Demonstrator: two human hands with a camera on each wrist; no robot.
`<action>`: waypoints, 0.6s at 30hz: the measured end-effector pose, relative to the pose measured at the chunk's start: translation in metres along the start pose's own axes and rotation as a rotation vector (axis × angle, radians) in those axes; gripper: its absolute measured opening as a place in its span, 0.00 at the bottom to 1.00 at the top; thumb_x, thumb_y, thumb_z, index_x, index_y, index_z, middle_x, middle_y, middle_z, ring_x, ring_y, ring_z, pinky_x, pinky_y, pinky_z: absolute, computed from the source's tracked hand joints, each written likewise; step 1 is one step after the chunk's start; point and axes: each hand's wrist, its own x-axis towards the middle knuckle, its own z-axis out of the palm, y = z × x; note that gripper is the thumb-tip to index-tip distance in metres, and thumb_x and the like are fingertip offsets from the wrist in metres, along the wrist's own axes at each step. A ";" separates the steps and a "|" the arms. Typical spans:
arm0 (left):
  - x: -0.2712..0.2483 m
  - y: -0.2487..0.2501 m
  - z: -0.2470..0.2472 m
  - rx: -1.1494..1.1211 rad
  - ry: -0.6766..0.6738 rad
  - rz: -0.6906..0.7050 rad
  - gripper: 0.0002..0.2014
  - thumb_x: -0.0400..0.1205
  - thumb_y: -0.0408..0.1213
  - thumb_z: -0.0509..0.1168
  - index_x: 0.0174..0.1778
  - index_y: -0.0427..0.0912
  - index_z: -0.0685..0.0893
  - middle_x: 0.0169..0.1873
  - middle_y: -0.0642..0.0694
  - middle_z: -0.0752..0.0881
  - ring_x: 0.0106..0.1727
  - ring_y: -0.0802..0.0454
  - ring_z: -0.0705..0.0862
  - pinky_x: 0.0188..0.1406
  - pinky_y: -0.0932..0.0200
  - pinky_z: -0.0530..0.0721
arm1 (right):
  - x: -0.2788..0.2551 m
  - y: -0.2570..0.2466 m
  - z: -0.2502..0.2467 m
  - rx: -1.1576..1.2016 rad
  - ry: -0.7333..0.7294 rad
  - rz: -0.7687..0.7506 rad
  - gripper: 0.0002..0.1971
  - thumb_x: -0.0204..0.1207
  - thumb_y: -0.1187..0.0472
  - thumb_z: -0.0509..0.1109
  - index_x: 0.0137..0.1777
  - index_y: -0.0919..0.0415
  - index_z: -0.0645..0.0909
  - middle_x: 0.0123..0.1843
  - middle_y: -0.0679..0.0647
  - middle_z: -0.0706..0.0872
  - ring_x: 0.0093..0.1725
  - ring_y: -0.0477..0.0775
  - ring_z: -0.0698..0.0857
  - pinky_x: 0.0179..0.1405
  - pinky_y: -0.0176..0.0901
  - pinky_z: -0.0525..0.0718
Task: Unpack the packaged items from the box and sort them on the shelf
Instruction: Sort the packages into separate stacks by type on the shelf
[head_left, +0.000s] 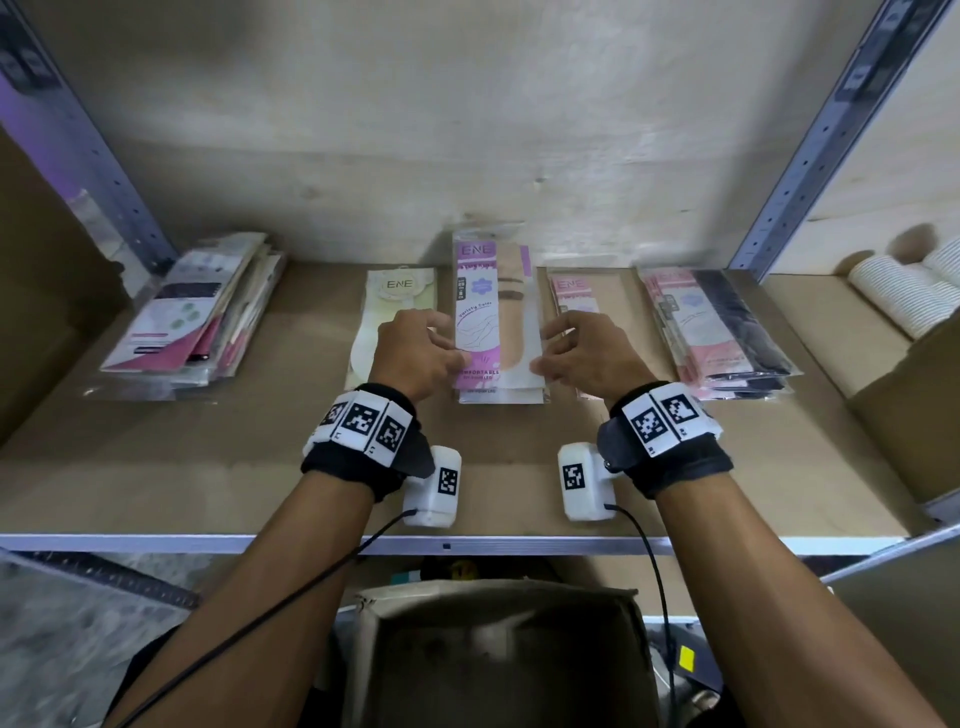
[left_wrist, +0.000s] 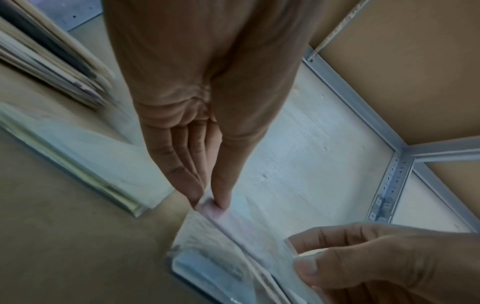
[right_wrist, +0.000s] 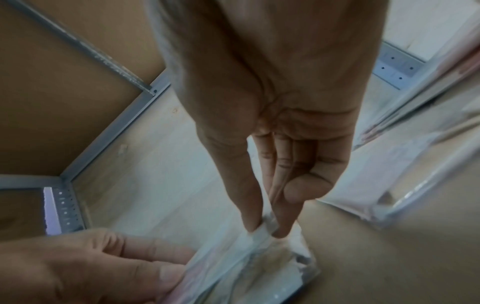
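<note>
Head view: both hands reach over the shelf (head_left: 208, 483) and hold a purple packet (head_left: 491, 312) by its long sides, the left hand (head_left: 415, 353) at its left edge, the right hand (head_left: 587, 353) at its right edge. The packet lies atop a small stack in the middle of the shelf. A cream packet (head_left: 397, 296) lies just left of it, a pink stack (head_left: 717, 332) to the right, a mixed stack (head_left: 197, 317) far left. An open box (head_left: 498, 649) sits below the shelf edge.

Left wrist view: the left hand's fingers (left_wrist: 182, 174) and thumb pinch the packet's edge (left_wrist: 221, 211).

Right wrist view: the right hand's fingers (right_wrist: 283, 214) and thumb pinch the opposite edge (right_wrist: 262, 232).
</note>
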 end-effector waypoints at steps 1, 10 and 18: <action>-0.001 0.001 0.002 0.025 0.006 0.004 0.17 0.71 0.32 0.82 0.54 0.42 0.89 0.44 0.45 0.92 0.46 0.49 0.91 0.37 0.65 0.83 | -0.001 0.001 0.001 -0.046 0.000 0.006 0.19 0.66 0.64 0.84 0.56 0.60 0.83 0.49 0.58 0.90 0.47 0.55 0.90 0.46 0.44 0.87; -0.004 0.007 0.010 0.250 -0.062 0.018 0.16 0.69 0.35 0.83 0.51 0.37 0.91 0.50 0.41 0.91 0.53 0.45 0.90 0.54 0.53 0.90 | -0.004 0.004 0.000 -0.272 0.009 0.058 0.19 0.67 0.62 0.84 0.56 0.63 0.86 0.55 0.59 0.89 0.55 0.56 0.87 0.54 0.44 0.87; -0.004 0.008 0.009 0.269 -0.048 0.046 0.16 0.70 0.36 0.83 0.52 0.37 0.92 0.49 0.42 0.92 0.53 0.45 0.90 0.58 0.48 0.90 | -0.004 0.002 0.001 -0.296 0.021 0.064 0.30 0.67 0.59 0.84 0.69 0.61 0.80 0.62 0.59 0.85 0.60 0.57 0.85 0.55 0.42 0.82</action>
